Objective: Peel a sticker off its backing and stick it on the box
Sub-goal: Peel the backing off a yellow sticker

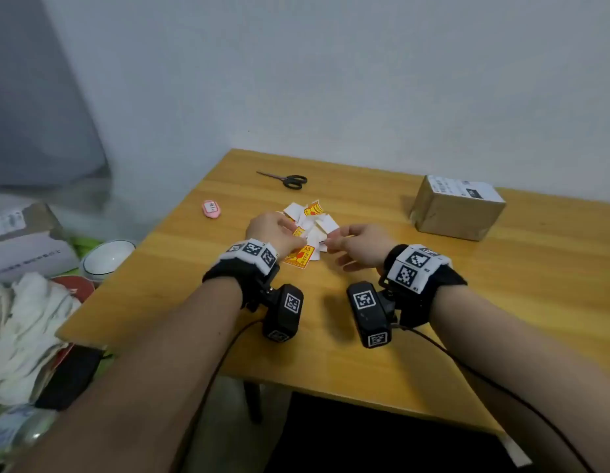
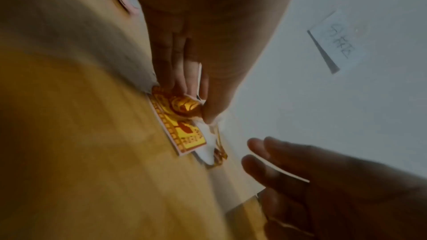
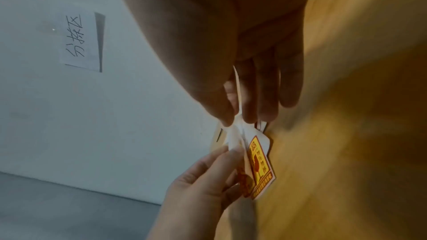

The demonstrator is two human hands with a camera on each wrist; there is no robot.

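Observation:
My left hand (image 1: 295, 233) pinches a curled yellow-and-red sticker (image 2: 184, 107) between thumb and fingers. My right hand (image 1: 334, 238) pinches the white backing paper (image 3: 233, 134) joined to it, and the backing stretches between the two hands just above the table. In the right wrist view the left hand (image 3: 221, 160) comes in from below and holds the sticker's edge (image 3: 243, 180). Another yellow sticker (image 1: 298, 257) lies flat on the table under my hands. The brown cardboard box (image 1: 457, 208) with a white label stands at the back right, apart from both hands.
Several white backings and stickers (image 1: 314, 215) lie piled beyond my hands. Black scissors (image 1: 286, 180) lie further back, and a pink tag (image 1: 211, 209) lies to the left. The wooden table (image 1: 433, 319) meets the wall behind. Clutter sits off its left edge.

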